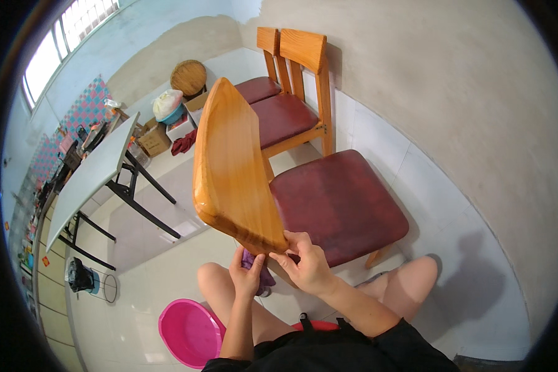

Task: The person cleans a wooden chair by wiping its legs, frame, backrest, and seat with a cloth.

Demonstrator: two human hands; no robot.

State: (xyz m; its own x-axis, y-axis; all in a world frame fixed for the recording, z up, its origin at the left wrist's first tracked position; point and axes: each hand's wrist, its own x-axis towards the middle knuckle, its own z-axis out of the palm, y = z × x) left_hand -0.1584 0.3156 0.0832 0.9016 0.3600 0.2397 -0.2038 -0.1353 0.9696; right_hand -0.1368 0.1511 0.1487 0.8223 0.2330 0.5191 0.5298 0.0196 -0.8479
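Observation:
Directly before me stands a wooden chair, its glossy backrest (235, 172) rising toward the camera and its dark red padded seat (339, 204) beyond. At the backrest's near lower corner, my right hand (309, 265) grips the edge between thumb and fingers. My left hand (246, 276) is close beside it, just under the backrest's lower edge. A purple cloth (266, 278) shows between its thumb and fingers and hangs down on its right side. The backrest hides part of the seat and the chair's uprights.
Two similar chairs (286, 116) stand by the wall. A pink plastic basin (190, 332) sits on the tiled floor, left of my leg. Farther left are a white folding table (90, 179) and a small bin with a black bag (81, 276). Cardboard boxes (154, 139) lie behind the table.

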